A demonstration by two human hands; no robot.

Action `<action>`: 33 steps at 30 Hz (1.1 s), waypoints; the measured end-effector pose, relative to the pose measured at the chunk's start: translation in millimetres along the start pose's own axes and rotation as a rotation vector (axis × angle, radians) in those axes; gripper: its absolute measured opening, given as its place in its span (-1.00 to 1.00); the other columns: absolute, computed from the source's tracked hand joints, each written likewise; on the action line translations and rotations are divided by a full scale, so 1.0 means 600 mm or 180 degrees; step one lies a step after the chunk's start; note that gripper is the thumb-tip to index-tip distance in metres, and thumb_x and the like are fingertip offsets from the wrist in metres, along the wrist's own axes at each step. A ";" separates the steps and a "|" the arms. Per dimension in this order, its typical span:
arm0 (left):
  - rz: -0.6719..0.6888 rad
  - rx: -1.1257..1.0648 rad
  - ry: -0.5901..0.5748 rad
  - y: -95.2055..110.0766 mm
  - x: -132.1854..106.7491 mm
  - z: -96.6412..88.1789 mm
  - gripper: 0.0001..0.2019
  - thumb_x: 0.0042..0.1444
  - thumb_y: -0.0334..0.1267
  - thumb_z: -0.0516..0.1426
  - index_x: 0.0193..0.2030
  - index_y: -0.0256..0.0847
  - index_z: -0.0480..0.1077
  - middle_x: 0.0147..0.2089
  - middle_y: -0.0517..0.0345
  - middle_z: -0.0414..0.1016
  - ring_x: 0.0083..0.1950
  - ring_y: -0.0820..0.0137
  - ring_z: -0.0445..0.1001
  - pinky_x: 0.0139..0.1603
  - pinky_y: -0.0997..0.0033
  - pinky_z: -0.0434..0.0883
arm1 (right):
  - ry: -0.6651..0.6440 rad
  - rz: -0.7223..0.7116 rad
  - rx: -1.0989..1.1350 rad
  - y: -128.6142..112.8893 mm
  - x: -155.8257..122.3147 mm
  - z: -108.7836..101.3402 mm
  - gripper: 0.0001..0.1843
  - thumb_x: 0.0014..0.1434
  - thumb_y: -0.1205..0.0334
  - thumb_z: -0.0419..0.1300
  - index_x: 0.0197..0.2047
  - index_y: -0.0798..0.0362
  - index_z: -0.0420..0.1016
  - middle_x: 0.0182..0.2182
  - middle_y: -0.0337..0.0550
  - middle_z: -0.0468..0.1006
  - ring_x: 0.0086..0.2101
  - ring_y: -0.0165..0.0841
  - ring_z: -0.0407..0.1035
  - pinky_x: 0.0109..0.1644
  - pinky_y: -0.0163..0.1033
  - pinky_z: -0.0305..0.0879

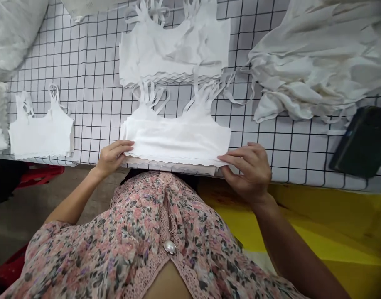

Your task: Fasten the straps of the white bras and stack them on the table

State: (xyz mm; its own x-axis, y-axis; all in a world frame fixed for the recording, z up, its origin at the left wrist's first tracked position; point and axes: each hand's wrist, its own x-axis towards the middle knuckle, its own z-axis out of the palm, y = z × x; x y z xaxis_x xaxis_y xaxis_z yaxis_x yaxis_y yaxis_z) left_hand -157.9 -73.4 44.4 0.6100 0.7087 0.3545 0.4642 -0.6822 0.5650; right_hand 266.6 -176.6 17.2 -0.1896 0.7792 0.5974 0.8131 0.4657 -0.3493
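A stack of white cut-fabric crop tops (176, 139) with thin straps and a scalloped hem lies at the near edge of the grid-patterned table (290, 149). My left hand (113, 158) pinches the stack's left hem, fingers over the top layer. My right hand (248, 172) grips the right end of the hem, with the thumb and fingers spread across it. A second stack of white tops (174, 52) lies just beyond, its hem close to the straps of the near stack. A single white top (42, 133) sits further left.
A heap of loose white fabric (315, 62) lies at the far right, and a dark phone (361, 141) rests near the table's right edge. More white cloth (9, 37) lies at the far left. Below the table are a yellow surface (327, 224) and red stools (40, 176).
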 end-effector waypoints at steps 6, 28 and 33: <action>0.0058 0.0256 0.0175 0.000 -0.024 0.000 -0.70 0.41 -0.55 0.15 0.09 -0.17 0.62 0.15 0.00 0.77 0.13 0.33 0.77 0.17 0.27 0.73 | -0.0196 0.0349 0.0078 0.003 -0.035 0.013 -0.79 0.34 0.36 0.27 -0.11 -0.15 0.68 -0.24 -0.16 0.68 -0.16 -0.21 0.50 0.34 0.17 0.44; -0.0575 0.0854 -0.0181 0.026 0.013 0.100 -0.23 0.52 -0.01 0.19 0.73 -0.02 -0.02 0.76 -0.15 0.02 0.81 -0.05 -0.13 0.78 -0.42 -0.08 | -0.0582 0.0594 -0.0240 0.019 0.061 0.040 -0.30 0.53 -0.07 0.12 0.61 0.01 0.29 0.45 0.30 0.44 0.44 0.25 0.31 0.44 0.45 0.24; -0.0538 0.0675 0.0445 -0.010 0.076 0.081 -0.70 0.52 -0.25 0.16 0.30 -0.15 0.53 0.40 -0.13 0.61 0.55 0.03 0.49 0.56 -0.27 0.44 | -0.0693 0.0608 0.0463 0.041 0.305 0.158 -0.68 0.46 0.03 0.18 0.07 -0.10 0.73 0.00 0.07 0.69 0.12 0.09 0.48 0.32 0.34 0.39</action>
State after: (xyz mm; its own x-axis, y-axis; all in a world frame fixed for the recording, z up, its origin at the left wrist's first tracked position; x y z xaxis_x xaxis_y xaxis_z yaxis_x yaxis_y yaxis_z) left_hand -101.9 -45.7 20.7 0.4252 0.8232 0.3763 0.6842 -0.5645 0.4618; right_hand 199.6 17.1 49.7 -0.1671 0.9224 0.3482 0.7610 0.3452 -0.5492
